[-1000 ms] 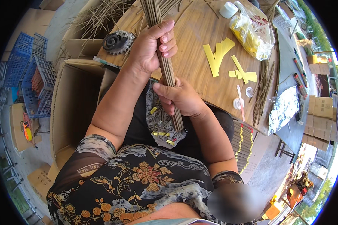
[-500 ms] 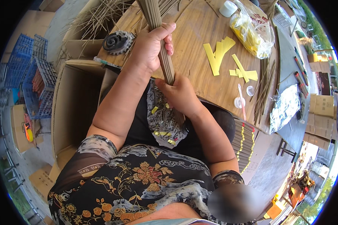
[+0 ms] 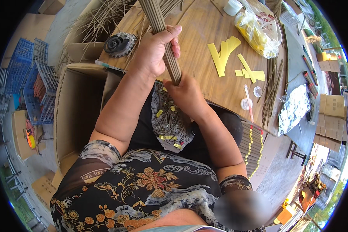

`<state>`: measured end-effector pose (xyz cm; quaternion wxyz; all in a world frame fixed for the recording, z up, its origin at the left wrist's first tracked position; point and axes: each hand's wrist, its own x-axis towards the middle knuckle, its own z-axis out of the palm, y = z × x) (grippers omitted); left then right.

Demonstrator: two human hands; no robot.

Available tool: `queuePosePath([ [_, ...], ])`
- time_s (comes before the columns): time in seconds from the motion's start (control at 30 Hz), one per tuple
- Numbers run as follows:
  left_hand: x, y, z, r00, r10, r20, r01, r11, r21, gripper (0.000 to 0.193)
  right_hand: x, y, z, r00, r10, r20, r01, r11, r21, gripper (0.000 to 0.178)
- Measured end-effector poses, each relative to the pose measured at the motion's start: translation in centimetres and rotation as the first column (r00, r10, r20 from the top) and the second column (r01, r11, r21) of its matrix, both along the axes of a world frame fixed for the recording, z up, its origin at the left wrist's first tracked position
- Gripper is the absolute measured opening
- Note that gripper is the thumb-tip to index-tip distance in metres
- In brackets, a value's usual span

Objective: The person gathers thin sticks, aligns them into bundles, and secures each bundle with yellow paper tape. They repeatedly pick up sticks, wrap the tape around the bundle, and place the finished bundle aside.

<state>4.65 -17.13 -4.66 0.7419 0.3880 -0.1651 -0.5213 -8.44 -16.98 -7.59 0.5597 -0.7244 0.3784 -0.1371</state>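
A thick bundle of thin brown incense sticks (image 3: 154, 16) slants from the top of the view down toward my lap. My left hand (image 3: 154, 52) is wrapped round its middle, with the thumb laid across the front. Lower down, my right hand (image 3: 186, 94) closes round the bundle near its bottom end, which that hand hides. On my lap under the right hand lies a grey patterned cloth (image 3: 170, 135), strewn with broken stick bits and small yellow paper scraps.
On the wooden table (image 3: 199, 46) lie yellow paper strips (image 3: 224, 56), a plastic bag of yellow paper (image 3: 257, 33), a small white tub (image 3: 246, 103) and loose sticks (image 3: 272, 92). A black coiled object (image 3: 118, 44) sits by an open cardboard box (image 3: 75, 116). Blue crates (image 3: 36, 92) stand left.
The stretch of bundle that showed below my right hand is no longer seen there. Both hands stay in nearly the same place, still gripping the sticks.
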Motion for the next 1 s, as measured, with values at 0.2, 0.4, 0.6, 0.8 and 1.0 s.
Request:
queuePosePath([
  [0.2,-0.3,0.4,0.0,0.999,-0.023,-0.049,0.02,0.998,-0.068,0.016,0.0,-0.1,0.6,0.997,0.031,0.073,-0.026,0.997,-0.069,0.027],
  [0.4,0.6,0.6,0.1,0.968,-0.207,-0.14,0.167,0.953,-0.251,0.017,-0.7,-0.7,2.3,0.974,0.171,0.147,-0.214,0.907,0.364,0.019],
  [0.6,-1.0,0.7,0.1,0.997,-0.046,-0.068,0.043,0.998,-0.042,0.022,-0.2,-0.6,1.1,0.999,0.038,0.008,-0.038,0.998,-0.053,0.026],
  [0.8,-1.2,1.3,-0.3,0.997,-0.003,-0.077,-0.004,0.997,-0.083,0.028,-0.4,-0.3,0.8,0.998,0.064,0.022,-0.062,0.996,-0.068,0.028],
  [1.0,-0.4,1.1,0.1,0.992,0.123,-0.006,-0.123,0.991,-0.043,0.032,-1.2,-0.2,2.7,0.997,-0.059,0.047,0.072,0.925,-0.374,0.03],
])
